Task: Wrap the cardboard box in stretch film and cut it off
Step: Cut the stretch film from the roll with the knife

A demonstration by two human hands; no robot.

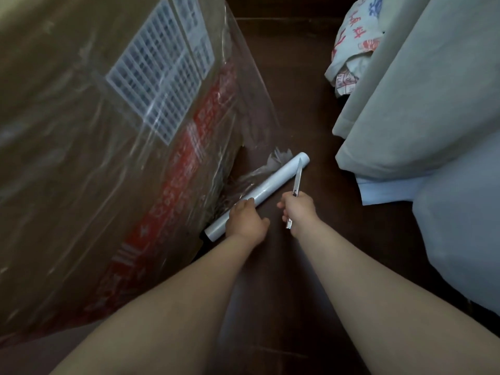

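Film-wrapped cardboard box (94, 144), film roll (273, 182) beside, probably touching

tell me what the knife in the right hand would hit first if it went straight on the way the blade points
Probably the far end of the stretch film roll: the right hand aims the knife there, though depth is unclear.

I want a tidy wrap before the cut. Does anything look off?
Yes: the stretch film between the cardboard box and the roll is bunched and wrinkled, not flat, near the box's lower corner.
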